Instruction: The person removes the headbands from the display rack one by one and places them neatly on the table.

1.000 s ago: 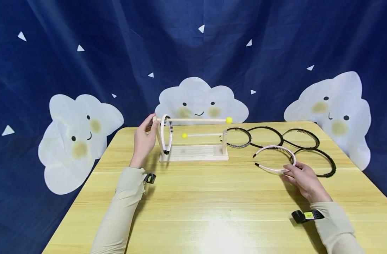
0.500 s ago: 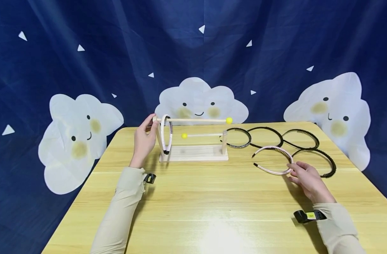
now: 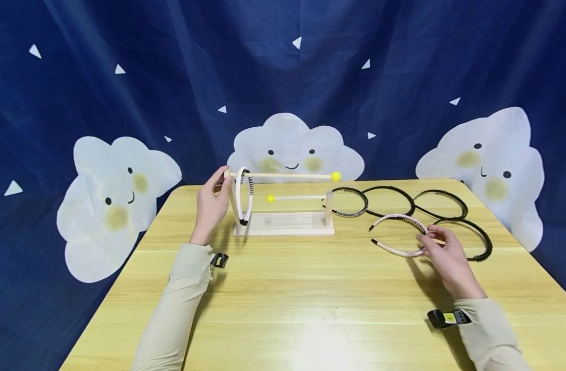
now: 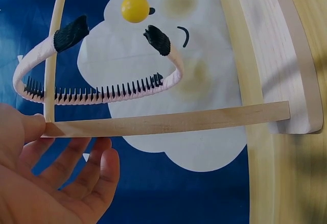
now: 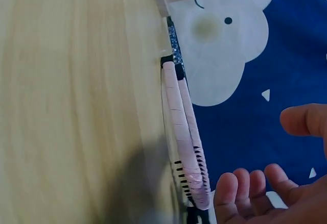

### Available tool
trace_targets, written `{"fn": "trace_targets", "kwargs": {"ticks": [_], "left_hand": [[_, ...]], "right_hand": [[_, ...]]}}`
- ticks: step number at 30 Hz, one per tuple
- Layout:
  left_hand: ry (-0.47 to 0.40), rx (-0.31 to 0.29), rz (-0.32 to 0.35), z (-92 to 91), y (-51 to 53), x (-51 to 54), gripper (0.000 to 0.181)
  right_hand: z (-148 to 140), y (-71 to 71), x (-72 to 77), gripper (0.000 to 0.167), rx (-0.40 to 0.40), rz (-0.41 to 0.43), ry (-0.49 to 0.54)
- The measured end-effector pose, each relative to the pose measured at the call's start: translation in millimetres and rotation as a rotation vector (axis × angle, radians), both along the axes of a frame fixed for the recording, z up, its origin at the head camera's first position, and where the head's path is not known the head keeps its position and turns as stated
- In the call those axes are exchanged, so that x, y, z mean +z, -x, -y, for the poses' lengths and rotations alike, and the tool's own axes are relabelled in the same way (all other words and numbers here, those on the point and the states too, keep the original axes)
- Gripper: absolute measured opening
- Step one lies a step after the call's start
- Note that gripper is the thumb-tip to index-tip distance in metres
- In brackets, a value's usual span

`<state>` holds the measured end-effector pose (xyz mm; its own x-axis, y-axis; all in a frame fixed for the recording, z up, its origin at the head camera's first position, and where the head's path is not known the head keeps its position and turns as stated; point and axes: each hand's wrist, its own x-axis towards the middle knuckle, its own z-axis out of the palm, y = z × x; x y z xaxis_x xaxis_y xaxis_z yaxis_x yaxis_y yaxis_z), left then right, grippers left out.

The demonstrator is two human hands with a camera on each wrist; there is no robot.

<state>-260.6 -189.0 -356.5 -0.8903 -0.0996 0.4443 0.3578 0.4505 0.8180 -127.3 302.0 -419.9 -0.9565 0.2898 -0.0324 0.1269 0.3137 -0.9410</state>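
Note:
My left hand [image 3: 212, 206] pinches the top of the left upright on a wooden stand [image 3: 283, 224], thumb on one side and fingers on the other. From the stand's upper rod, near that upright, hangs a white-looking headband [image 3: 249, 198] with black comb teeth and black tips. A pale pink headband [image 3: 396, 251] lies at the right, its tips pointing left. Beside its curved end is my right hand [image 3: 450, 260], thumb and fingers spread apart. The right wrist view shows the fingers [image 5: 228, 192] close to the pink headband [image 5: 176, 112] without curling around it.
Several black headbands [image 3: 388, 186] lie on the wooden table [image 3: 283, 288] right of the stand, one with a glittery band [image 3: 350, 213]. The stand's rods end in yellow balls [image 3: 335, 176]. A dark blue curtain [image 3: 264, 62] with clouds hangs behind.
My right hand has let go of the pink headband, which shifted very slightly and now lies on the table. The left hand keeps its hold on the stand.

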Motion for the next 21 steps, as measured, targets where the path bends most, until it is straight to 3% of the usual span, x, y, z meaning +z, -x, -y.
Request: {"fn": "trace_targets", "kwargs": {"ticks": [7,21], "left_hand": [[-0.009,0.002,0.001,1.2,-0.2,-1.2,0.041],[-0.018,-0.015,-0.014,-0.3,-0.1,-0.3,0.041]], "right_hand": [[15.7,10.4,17.4,0.065,0.004,-0.046,-0.148],[64.3,27.1,57.3,0.061,0.113,-0.180,-0.174]]}}
